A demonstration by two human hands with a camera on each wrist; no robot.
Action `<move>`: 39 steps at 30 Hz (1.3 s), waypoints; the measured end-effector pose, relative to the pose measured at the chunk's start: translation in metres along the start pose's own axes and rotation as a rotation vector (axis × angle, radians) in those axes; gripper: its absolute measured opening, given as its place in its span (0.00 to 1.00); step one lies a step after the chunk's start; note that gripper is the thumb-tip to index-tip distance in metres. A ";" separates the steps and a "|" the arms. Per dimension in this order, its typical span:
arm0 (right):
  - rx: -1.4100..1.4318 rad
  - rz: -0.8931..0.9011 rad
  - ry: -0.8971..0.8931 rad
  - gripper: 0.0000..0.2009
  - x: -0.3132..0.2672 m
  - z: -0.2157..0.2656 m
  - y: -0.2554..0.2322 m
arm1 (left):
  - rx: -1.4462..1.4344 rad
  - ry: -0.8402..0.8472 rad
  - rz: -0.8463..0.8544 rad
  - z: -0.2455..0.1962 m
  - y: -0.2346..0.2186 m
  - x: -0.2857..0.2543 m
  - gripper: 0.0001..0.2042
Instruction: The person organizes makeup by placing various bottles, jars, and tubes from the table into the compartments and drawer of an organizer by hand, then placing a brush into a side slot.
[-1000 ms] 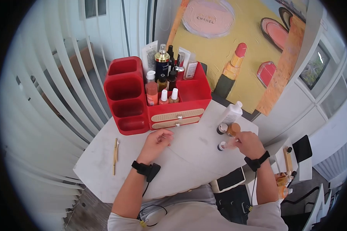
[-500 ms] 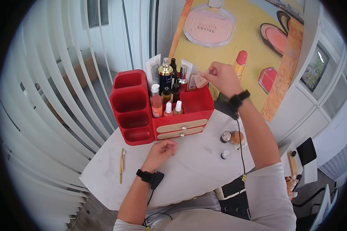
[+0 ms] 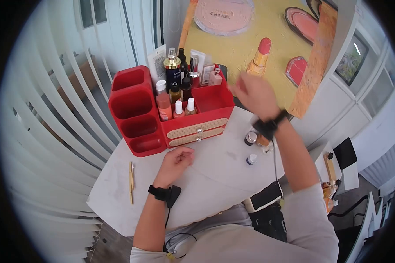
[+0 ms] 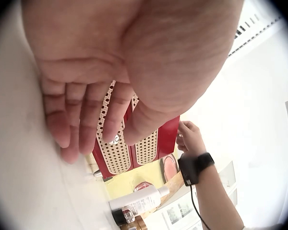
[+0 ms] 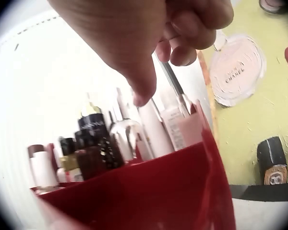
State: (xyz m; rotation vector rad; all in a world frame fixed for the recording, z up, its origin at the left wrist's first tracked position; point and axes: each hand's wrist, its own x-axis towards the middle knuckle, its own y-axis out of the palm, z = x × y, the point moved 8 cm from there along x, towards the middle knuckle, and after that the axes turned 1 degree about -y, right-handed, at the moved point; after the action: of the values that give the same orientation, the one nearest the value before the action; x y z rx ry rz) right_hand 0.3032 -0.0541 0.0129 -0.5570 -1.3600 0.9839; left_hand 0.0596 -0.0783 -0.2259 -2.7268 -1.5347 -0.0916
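White tabletop (image 3: 215, 175), bearing a red plastic cosmetics organiser (image 3: 162, 109) with open side bins on its left, two cane-fronted drawers in front, and a rear compartment crowded with upright bottles. A painted canvas of a lipstick and compacts (image 3: 259, 39) leans behind it. The right hand (image 3: 253, 93) is raised just beside the organiser's rear right corner; it is motion-blurred in the head view, and in the right wrist view its fingers are curled with nothing visibly held. The small pale pink bottle (image 3: 215, 78) stands upright in the rear compartment, long axis vertical, to the left of and slightly beyond this hand, which is by far the nearer one. The left hand (image 3: 176, 161) rests on the tabletop before the drawers, fingers relaxed and empty. Small capped bottles (image 3: 252, 149) stand under the right forearm; a thin gold stick (image 3: 131, 182) lies at far left.
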 end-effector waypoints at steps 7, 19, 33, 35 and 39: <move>-0.195 0.489 0.076 0.16 -0.210 -0.036 0.069 | 0.052 0.049 -0.019 0.000 0.002 0.000 0.09; 0.684 -0.073 -0.002 0.16 -0.044 0.021 -0.002 | -0.017 -0.024 -0.038 -0.006 0.001 -0.002 0.09; -0.227 0.229 -0.133 0.08 0.079 0.048 0.077 | 0.078 -0.002 0.024 0.006 0.002 0.001 0.10; -0.201 0.316 -0.138 0.09 0.081 0.041 0.083 | 0.058 0.005 0.008 0.004 0.003 0.001 0.09; -0.035 0.343 -0.210 0.08 0.077 0.027 0.086 | 0.035 0.026 -0.002 0.004 0.002 0.001 0.09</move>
State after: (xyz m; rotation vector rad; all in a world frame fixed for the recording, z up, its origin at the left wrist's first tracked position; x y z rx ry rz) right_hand 0.2495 0.0486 -0.0108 -0.7464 -1.4990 1.3278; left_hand 0.0617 -0.0780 -0.2297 -2.6868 -1.5178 -0.0984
